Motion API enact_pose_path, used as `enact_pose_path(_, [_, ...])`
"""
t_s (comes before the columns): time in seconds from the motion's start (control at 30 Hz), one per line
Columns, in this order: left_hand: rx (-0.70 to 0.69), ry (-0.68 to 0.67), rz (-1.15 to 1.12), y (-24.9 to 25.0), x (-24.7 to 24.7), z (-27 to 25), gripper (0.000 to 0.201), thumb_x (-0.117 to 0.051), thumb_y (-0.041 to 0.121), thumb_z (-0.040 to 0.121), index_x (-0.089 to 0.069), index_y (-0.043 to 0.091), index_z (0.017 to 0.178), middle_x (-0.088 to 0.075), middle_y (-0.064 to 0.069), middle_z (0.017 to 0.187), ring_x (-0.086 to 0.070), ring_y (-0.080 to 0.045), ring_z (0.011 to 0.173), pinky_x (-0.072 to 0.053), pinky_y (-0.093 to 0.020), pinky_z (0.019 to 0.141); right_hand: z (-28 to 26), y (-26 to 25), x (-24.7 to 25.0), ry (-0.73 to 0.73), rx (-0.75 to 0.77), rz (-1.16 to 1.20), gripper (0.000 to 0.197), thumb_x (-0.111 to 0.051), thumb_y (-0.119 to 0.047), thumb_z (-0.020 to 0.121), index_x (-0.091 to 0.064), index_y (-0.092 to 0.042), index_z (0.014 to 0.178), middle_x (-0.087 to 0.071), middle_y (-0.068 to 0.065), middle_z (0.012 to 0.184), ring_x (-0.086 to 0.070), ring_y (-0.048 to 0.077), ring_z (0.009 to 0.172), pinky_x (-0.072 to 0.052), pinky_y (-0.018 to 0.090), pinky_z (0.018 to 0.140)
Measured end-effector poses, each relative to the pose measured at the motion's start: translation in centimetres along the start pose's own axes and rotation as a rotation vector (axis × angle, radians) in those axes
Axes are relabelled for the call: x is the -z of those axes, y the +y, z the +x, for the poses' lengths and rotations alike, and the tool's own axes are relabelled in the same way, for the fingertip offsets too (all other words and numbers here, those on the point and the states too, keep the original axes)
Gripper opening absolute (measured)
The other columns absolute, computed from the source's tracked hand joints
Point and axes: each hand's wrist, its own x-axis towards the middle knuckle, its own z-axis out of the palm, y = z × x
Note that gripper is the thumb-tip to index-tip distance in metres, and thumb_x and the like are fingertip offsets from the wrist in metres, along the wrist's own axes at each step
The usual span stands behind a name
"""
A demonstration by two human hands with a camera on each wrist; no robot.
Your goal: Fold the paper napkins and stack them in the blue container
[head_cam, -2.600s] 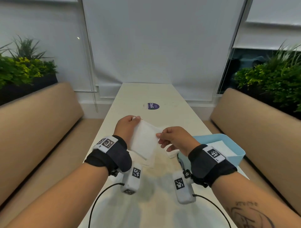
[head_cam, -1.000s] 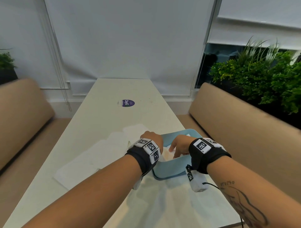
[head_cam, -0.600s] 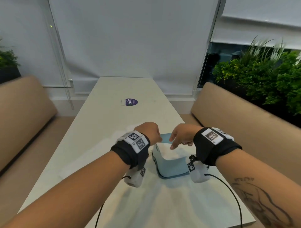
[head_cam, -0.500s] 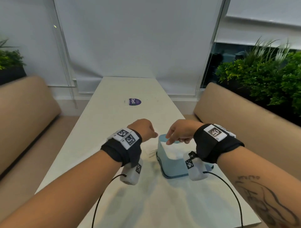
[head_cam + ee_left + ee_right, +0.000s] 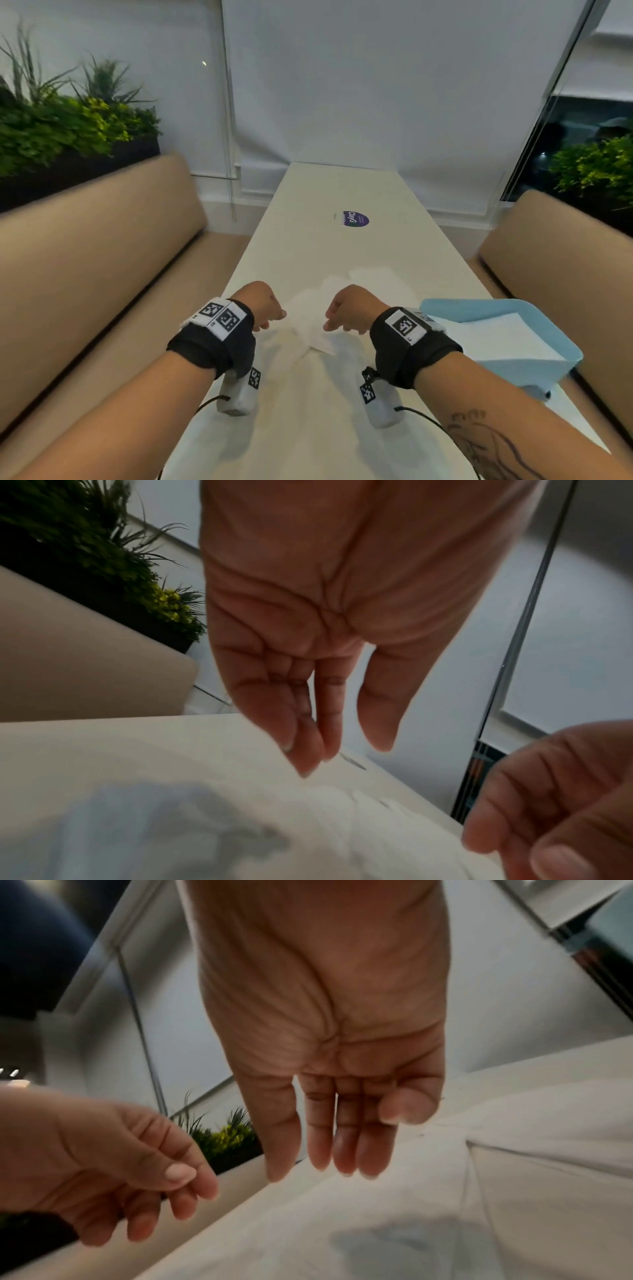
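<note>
Loose white napkins (image 5: 371, 279) lie spread on the white table (image 5: 342, 185) in front of me. Just above them hover my left hand (image 5: 270, 318) and right hand (image 5: 334, 318), a short gap apart. In the left wrist view the left hand (image 5: 325, 739) hangs with fingers straight down and holds nothing over a napkin (image 5: 240, 818). The right hand (image 5: 329, 1156) is likewise relaxed and empty over the paper (image 5: 428, 1191). The blue container (image 5: 479, 305) stands to the right of my right wrist, with folded white napkins (image 5: 493, 339) stacked inside.
A round purple sticker (image 5: 355, 218) lies further up the table. Tan bench seats (image 5: 85, 260) run along both sides, with planters (image 5: 68, 130) behind them. A white blind hangs at the table's far end. Cables trail from both wrist cameras.
Both hands came up out of the blue container, leaving the folded napkin inside, and moved left over the loose napkins. My view swung left, so the container now sits at the right.
</note>
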Motion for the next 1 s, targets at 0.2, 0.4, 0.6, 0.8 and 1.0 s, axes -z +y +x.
enact_pose_path(0.2, [0.076,-0.062,-0.072,-2.2,-0.3,0.8,0.028,-0.058,0.015,0.091,-0.060,-0.002,0.114,-0.060,-0.010,0.077,-0.057,-0.024,0.078,-0.051,-0.032,0.081,2.3,-1.7,-2.6,-0.001,0.044,-0.279,0.038,-0.068,-0.023,0.085,-0.062,-0.001,0.116,-0.060,0.010,0.123,-0.057,0.026,0.112,-0.047,0.035,0.096])
enact_pose_path(0.4, [-0.008,-0.153,-0.213,-1.9,-1.9,1.2,0.031,-0.057,0.008,0.091,-0.056,0.002,0.121,-0.062,-0.014,0.094,-0.059,-0.022,0.077,-0.053,-0.032,0.079,4.0,-1.6,-3.9,0.013,0.027,-0.393,0.046,-0.072,-0.030,0.081,-0.058,-0.007,0.118,-0.060,0.006,0.119,-0.057,0.024,0.109,-0.049,0.034,0.090])
enact_pose_path(0.6, [-0.076,-0.200,-0.264,-0.6,-2.7,1.6,0.038,-0.053,0.007,0.093,-0.048,0.005,0.131,-0.061,-0.012,0.114,-0.057,-0.019,0.090,-0.049,-0.022,0.067,4.2,-1.6,-4.3,0.092,0.104,-0.541,0.027,-0.062,-0.025,0.086,-0.060,-0.007,0.107,-0.064,0.007,0.108,-0.062,0.025,0.097,-0.046,0.029,0.072])
enact_pose_path(0.8, [-0.129,-0.177,-0.208,-0.2,-3.0,1.7,0.034,-0.053,0.007,0.092,-0.055,0.008,0.126,-0.061,-0.011,0.119,-0.054,-0.016,0.090,-0.045,-0.017,0.061,3.8,-1.6,-4.5,0.142,0.121,-0.529,0.024,-0.058,-0.027,0.086,-0.060,-0.009,0.101,-0.063,0.007,0.097,-0.056,0.023,0.081,-0.039,0.028,0.065])
enact_pose_path(1.0, [-0.156,-0.132,-0.198,-0.1,-2.7,1.5,0.030,-0.051,0.005,0.092,-0.061,0.008,0.121,-0.064,-0.011,0.109,-0.055,-0.012,0.080,-0.040,-0.012,0.056,3.4,-1.2,-4.9,0.221,0.111,-0.422,0.020,-0.054,-0.024,0.086,-0.062,-0.009,0.096,-0.064,0.007,0.094,-0.051,0.022,0.076,-0.042,0.028,0.066])
